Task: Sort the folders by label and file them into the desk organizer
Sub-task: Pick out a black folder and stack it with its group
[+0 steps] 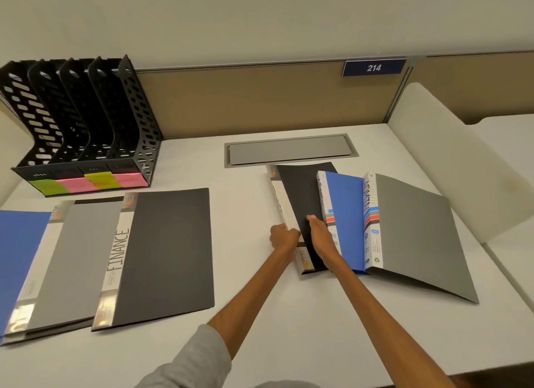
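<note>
— What's lying about on that desk (245,324)?

— At the back left stands the black desk organizer (86,121), with green and pink sticky notes (86,183) along its front. Before it, three folders lie flat and overlapping. The left blue folder (17,257) is at the bottom, a light grey folder (78,260) lies over its edge, and the FINANCE folder (167,254) lies over that one's right side.

— And to the right?

— Three more are fanned out: the black folder (306,194), the right blue folder (346,214) over its right edge, and the grey ADMIN folder (416,231) over the blue. Just behind the black one a grey cable hatch (289,150) is set into the desk. On the partition above hangs a plate reading 214 (374,67).

— Any room to move?

— There's a bare strip between the FINANCE folder and the black folder, and both forearms come up through it. The near part of the desk is open too. A white side panel (450,162) closes off the right, near the ADMIN folder.

— The hands?

— The left hand (284,237) has its fingers curled onto the black folder's white spine, gripping it. The right hand (320,234) lies flat on the black cover with its fingers straight, just beside the left. I can't tell whether the folder is raised off the desk at all.
</note>
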The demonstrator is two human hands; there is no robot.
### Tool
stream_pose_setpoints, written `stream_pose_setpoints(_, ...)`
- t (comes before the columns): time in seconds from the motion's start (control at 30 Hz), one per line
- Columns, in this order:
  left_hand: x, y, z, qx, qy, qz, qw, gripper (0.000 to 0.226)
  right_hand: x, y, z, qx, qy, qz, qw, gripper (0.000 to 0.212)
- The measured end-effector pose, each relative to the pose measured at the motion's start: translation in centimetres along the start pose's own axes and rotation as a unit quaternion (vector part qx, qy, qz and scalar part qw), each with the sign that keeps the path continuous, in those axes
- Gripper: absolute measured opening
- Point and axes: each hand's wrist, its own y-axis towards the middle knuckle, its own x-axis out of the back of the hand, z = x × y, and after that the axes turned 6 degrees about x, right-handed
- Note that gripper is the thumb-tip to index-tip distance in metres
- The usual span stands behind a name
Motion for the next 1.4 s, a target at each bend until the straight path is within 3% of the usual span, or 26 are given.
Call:
stream_pose_setpoints(0.13,2.1,0.2,-1.1,-0.072,-0.032,0.03,0.996,0.016,-0.1,0.2,0.5,0.076,-0.083,0.012,0.994,0.042)
stream_pose_setpoints(0.27,4.5,-0.5,-3.4,-0.14,-0.09,0.036,0.986,0.022,-1.0,0.3,0.6,0.179,-0.224,0.026,0.958,0.046)
stream_pose_setpoints(0.4,7.2,-1.4,-5.0,-0.219,-0.108,0.031,0.969,0.013,-2.0,0.9,1.5,0.208,-0.265,0.036,0.941,0.051)
stream_pose_setpoints(0.6,10.8,-2.9,-6.6,-0.29,-0.09,-0.016,0.952,0.016,-3.1,1.7,4.0,0.18,-0.216,0.009,0.959,0.063)
stream_pose_setpoints(0.83,13.2,-4.8,-8.3,-0.311,-0.142,-0.038,0.939,0.019,-2.9,2.7,7.0,0.142,-0.123,-0.029,0.982,0.079)
stream_pose_setpoints(0.97,13.2,-6.1,-9.1,-0.344,-0.123,-0.042,0.93,0.031,-3.1,2.3,8.0,0.141,-0.152,-0.032,0.978,0.083)
stream_pose_setpoints(1.17,11.2,-8.5,-9.9,-0.367,-0.118,-0.045,0.921,0.041,-3.4,1.2,8.9,0.121,0.044,0.025,0.991,0.093)
stream_pose_setpoints(1.2,10.7,-9.0,-10.0,-0.371,-0.121,-0.047,0.919,0.042,-3.5,1.1,9.1,0.109,0.054,0.049,0.991,0.089)
stream_pose_setpoints(1.3,9.3,-10.1,-10.3,-0.376,-0.131,-0.047,0.916,0.044,-4.1,0.8,9.3,0.042,0.112,0.074,0.99,0.052)
stream_pose_setpoints(1.4,8.2,-10.6,-10.2,-0.371,-0.128,-0.055,0.918,0.043,-3.8,0.3,9.3,0.007,0.126,0.086,0.988,0.047)
